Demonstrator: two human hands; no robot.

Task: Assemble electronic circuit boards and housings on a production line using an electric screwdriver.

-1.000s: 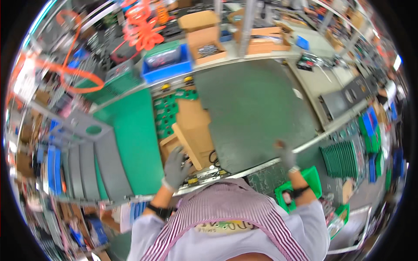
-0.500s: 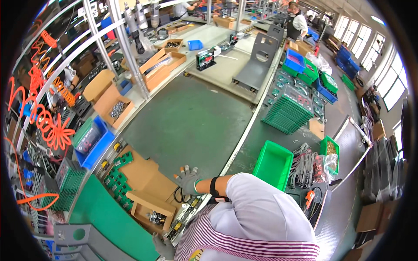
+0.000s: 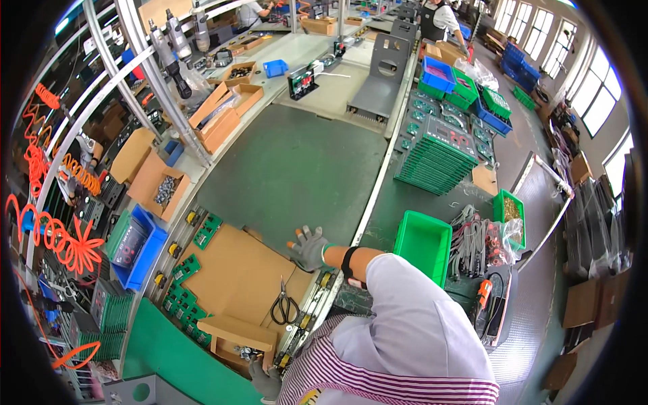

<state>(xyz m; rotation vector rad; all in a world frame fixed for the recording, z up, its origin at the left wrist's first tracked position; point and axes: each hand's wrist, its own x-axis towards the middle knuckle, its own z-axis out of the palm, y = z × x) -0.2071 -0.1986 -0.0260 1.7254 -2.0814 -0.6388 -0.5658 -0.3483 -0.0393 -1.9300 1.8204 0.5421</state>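
Note:
My right hand (image 3: 309, 248), in a grey glove with bare fingertips, is spread palm down over the edge of the dark green mat (image 3: 290, 169), beside a flat cardboard sheet (image 3: 243, 270). Whether it presses down I cannot tell. Black-handled scissors (image 3: 284, 309) lie on the cardboard. My left hand (image 3: 265, 381), gloved too, is at the lower edge against a small cardboard box (image 3: 236, 331) with metal parts inside; its fingers are mostly hidden. Several small green circuit boards (image 3: 181, 300) line the sheet's left side.
A green bin (image 3: 424, 246), grey cable bundles (image 3: 466, 236) and stacked green-edged panels (image 3: 439, 155) stand right of the rail. Left are a blue bin (image 3: 138, 250), a box of metal parts (image 3: 162, 185) and orange coiled hoses (image 3: 74, 246). A co-worker (image 3: 439, 20) stands far off.
The cardboard sheet and boards have shifted away from me along the line, and more sheet shows. The scissors are now uncovered. My right hand moved slightly forward; the view shifted.

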